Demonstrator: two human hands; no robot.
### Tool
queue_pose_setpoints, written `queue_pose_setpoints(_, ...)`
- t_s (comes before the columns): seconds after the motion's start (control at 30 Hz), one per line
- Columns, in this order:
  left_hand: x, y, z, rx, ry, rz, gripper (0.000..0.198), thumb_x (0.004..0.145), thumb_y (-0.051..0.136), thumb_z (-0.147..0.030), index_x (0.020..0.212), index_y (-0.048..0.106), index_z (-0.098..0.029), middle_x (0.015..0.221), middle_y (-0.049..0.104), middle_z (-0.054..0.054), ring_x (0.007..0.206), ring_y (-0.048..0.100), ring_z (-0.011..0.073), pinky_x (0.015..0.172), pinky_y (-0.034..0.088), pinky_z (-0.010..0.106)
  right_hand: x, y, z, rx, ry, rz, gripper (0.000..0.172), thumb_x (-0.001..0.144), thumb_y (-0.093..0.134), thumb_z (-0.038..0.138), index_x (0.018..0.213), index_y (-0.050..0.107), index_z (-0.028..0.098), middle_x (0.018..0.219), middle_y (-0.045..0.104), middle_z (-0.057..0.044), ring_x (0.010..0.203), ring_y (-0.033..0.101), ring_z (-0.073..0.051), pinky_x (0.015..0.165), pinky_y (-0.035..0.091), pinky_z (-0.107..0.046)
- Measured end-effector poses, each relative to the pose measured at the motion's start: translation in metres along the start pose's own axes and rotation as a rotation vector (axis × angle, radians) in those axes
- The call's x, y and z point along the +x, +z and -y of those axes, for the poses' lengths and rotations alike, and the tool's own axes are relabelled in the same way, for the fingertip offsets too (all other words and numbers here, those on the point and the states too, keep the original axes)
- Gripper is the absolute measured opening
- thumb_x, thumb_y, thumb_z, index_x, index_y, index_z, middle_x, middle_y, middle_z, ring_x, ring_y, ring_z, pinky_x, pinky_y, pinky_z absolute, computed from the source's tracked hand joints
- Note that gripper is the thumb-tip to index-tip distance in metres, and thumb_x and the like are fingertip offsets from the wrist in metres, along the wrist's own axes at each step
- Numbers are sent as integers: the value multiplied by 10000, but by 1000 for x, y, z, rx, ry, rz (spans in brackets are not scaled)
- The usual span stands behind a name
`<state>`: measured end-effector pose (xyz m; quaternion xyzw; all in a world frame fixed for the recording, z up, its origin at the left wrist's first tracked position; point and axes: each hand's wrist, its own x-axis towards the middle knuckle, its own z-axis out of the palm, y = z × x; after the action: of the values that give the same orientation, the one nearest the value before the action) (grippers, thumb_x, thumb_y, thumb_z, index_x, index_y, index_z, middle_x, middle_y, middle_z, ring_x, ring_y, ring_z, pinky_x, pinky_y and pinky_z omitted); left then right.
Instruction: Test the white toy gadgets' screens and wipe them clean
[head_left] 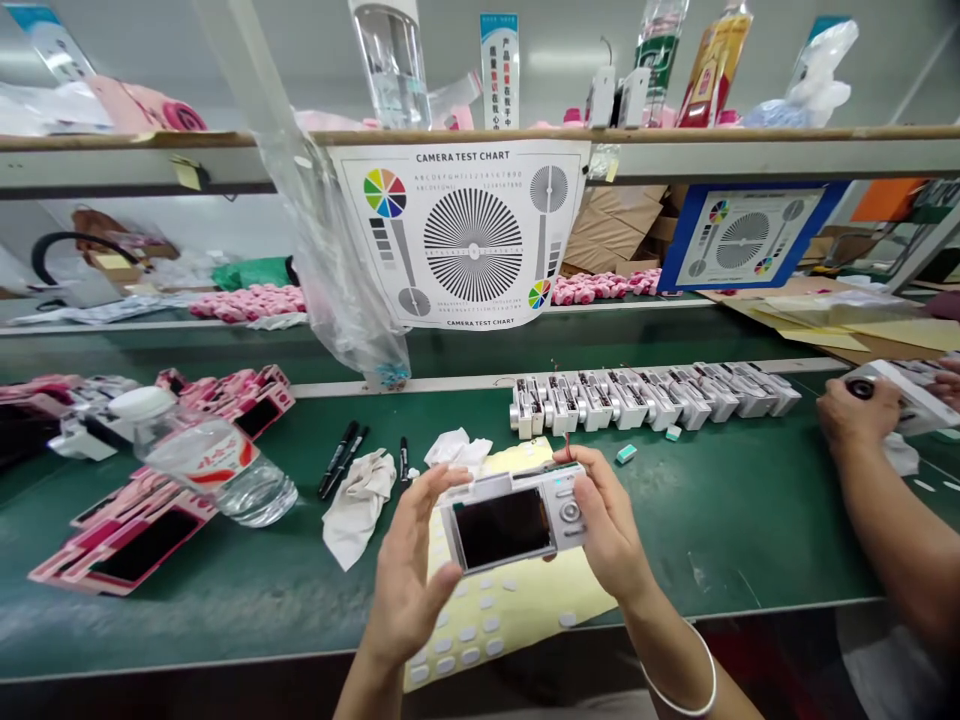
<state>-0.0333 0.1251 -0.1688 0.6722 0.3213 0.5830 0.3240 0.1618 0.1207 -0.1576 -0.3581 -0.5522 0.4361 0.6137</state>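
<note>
A silver digital camera [502, 525] is held over the bench with its dark screen facing me. My right hand [611, 520] grips it by the right end, thumb beside the round control pad and fingers behind. A thin reddish wire stands up at its top edge. My left hand [409, 560] is at the camera's left end, thumb and fingers spread apart around that side; whether the fingertips touch it I cannot tell. Below the camera lies a yellow backing sheet [525, 610] with several small white pads on it.
Behind stands a row of open silver camera bodies [645, 400]. To the left are a water bottle [217, 460], black markers [343, 460], a white cloth [360, 505] and pink cameras [142, 540]. A camera test chart [472, 235] hangs ahead. Another person's hand [855, 410] holds a white camera at right.
</note>
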Motion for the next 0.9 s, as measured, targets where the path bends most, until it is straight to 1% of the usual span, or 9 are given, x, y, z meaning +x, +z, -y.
queue_pose_setpoints(0.07, 11, -10, -10, -15, 33, 67, 540, 801, 471, -549, 1189, 492, -174, 1069, 594, 113, 1072, 529, 290, 927, 416, 411, -4, 0, 1, -182, -169, 2, 209, 898, 376, 351, 1037, 506, 264, 737, 603, -9, 528, 588, -150, 486, 509, -280)
queue_pose_setpoints(0.17, 34, -21, -35, 110, 40, 305, 468, 849, 390, -526, 1127, 562, -191, 1025, 630, 99, 1000, 566, 273, 891, 426, 389, -9, 3, 5, -356, -383, 88, 232, 897, 371, 262, 1093, 496, 267, 888, 641, -42, 745, 625, -196, 670, 515, -324)
queue_pose_setpoints(0.27, 55, -15, -57, 162, -17, 495, 405, 848, 439, -451, 1178, 525, -232, 1007, 650, 71, 959, 589, 251, 868, 437, 386, -8, 10, 11, -433, -530, 236, 277, 886, 378, 201, 1142, 464, 260, 954, 642, -59, 814, 630, -203, 687, 516, -309)
queue_pose_setpoints(0.33, 63, -5, -64, 66, -84, 482, 354, 831, 494, -377, 1145, 528, -216, 922, 663, 60, 867, 619, 217, 782, 480, 343, -7, 16, 15, -490, -601, 299, 277, 881, 385, 185, 1140, 459, 251, 900, 650, -58, 764, 635, -193, 636, 519, -283)
queue_pose_setpoints(0.4, 66, 5, -67, -46, -139, 394, 340, 775, 593, -291, 1094, 524, -196, 807, 665, 37, 786, 633, 182, 693, 502, 276, -5, 20, 15, -539, -652, 300, 261, 884, 377, 190, 1128, 458, 232, 871, 652, -64, 744, 638, -191, 607, 520, -274)
queue_pose_setpoints(0.5, 63, 11, -67, -160, -137, 198, 477, 710, 678, -180, 1120, 435, -212, 708, 669, -10, 737, 643, 136, 700, 507, 227, -3, 21, 9, -536, -643, 186, 250, 892, 360, 210, 1129, 440, 214, 900, 640, -78, 766, 641, -188, 625, 527, -281)
queue_pose_setpoints(0.63, 56, 14, -72, -237, -49, 79, 626, 684, 703, -119, 1166, 332, -268, 852, 681, -18, 687, 644, 89, 736, 521, 220, -3, 17, -3, -359, -566, 29, 265, 906, 351, 198, 1165, 385, 239, 995, 603, -83, 883, 620, -191, 723, 528, -331)
queue_pose_setpoints(0.77, 55, 11, -75, -115, 102, 35, 581, 731, 657, -111, 1179, 336, -293, 843, 646, -29, 719, 645, 102, 751, 525, 243, -5, 17, -7, -223, -599, 23, 287, 914, 337, 170, 1185, 376, 256, 1069, 567, -92, 968, 588, -206, 792, 515, -398)
queue_pose_setpoints(0.9, 55, -9, -69, 223, 376, 141, 588, 740, 676, -280, 1248, 382, -269, 952, 629, 43, 909, 611, 185, 866, 484, 348, -5, 16, -3, -181, -668, 6, 308, 915, 331, 150, 1195, 396, 258, 1074, 568, -86, 986, 579, -214, 793, 514, -416)
